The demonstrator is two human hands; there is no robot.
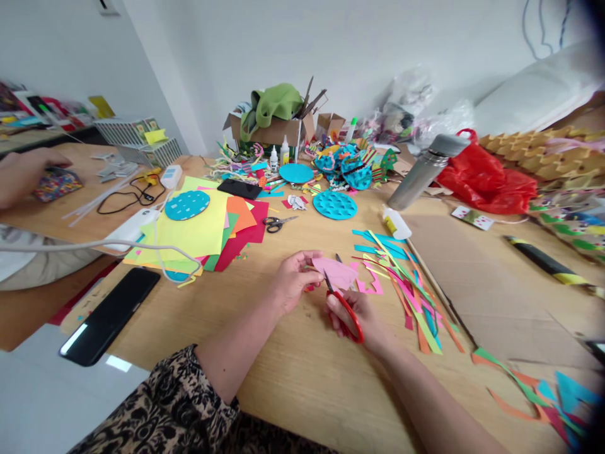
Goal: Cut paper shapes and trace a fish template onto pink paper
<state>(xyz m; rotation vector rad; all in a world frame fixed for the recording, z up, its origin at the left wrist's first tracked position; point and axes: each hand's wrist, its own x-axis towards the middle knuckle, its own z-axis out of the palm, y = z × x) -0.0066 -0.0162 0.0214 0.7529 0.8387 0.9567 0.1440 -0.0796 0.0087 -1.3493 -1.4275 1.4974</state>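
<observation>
My left hand (297,282) pinches a piece of pink paper (336,272) by its left side, above the middle of the wooden table. In my right hand (352,315) is a pair of red-handled scissors (348,320), fingers closed round the handles. The blades meet the lower edge of the paper, partly hidden by it. Just right of the paper lie a pink paper offcut (371,279) and a heap of coloured paper strips (418,296). Something red shows under my left fingers.
Stacked coloured sheets (196,230), black-handled scissors (278,223) and a blue scalloped disc (335,205) lie beyond my hands. A black phone (111,315) rests at the left edge. To the right are a glue bottle (396,224), a steel flask (420,176) and cardboard (491,284). Another person's hand (28,173) is far left.
</observation>
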